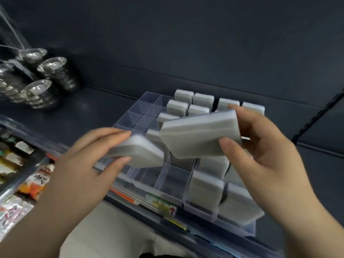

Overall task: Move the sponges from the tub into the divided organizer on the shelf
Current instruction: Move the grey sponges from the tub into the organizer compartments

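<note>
The left hand has its grip round a soft, round-cornered grey sponge and the right hand clasps a second sponge above the clear plastic organizer

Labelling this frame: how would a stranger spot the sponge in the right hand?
A clear divided organizer sits on the dark shelf. Above its middle, the right hand grips a grey sponge, tilted in the air, higher than the left hand's.

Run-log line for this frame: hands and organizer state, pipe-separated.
left hand: grips left sponge | right hand: grips right sponge | organizer: right cells filled, left cells empty | phase: both held above organizer
</note>
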Tool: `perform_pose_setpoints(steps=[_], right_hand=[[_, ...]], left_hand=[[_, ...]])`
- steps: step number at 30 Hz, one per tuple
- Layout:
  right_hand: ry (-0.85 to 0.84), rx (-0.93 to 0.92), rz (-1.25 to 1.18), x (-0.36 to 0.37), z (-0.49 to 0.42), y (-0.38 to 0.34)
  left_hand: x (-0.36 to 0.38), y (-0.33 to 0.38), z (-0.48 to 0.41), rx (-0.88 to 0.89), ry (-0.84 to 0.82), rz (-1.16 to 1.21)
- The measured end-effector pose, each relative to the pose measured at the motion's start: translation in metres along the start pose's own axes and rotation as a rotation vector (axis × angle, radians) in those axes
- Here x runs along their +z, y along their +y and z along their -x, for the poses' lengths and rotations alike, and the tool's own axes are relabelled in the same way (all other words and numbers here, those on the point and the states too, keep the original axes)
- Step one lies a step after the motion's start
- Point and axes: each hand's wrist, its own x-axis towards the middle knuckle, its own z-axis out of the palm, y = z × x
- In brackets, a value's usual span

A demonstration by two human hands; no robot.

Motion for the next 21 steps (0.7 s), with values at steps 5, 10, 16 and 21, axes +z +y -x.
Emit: perform_pose_setpoints(steps=[5,10,16,21], right_hand=[[0.100,0.037,0.191,0.037,0.002,-0.020],[0.206,-0.022,0.458,0.071,0.015,-0.035],[0.177,0.025,0.692,0.098,0.029,-0.038],[0.110,0.053,0.905,0.112,0.030,-0.034]], left_hand=[[-0.010,-0.044,-0.022,0.052,-0.081,0.149],[-0.012,-0.080,-0.034,0.092,-0.113,0.221],[-0.018,-0.103,-0.039,0.150,-0.189,0.273],[-0.022,-0.112,-0.043,0.196,-0.249,0.291]])
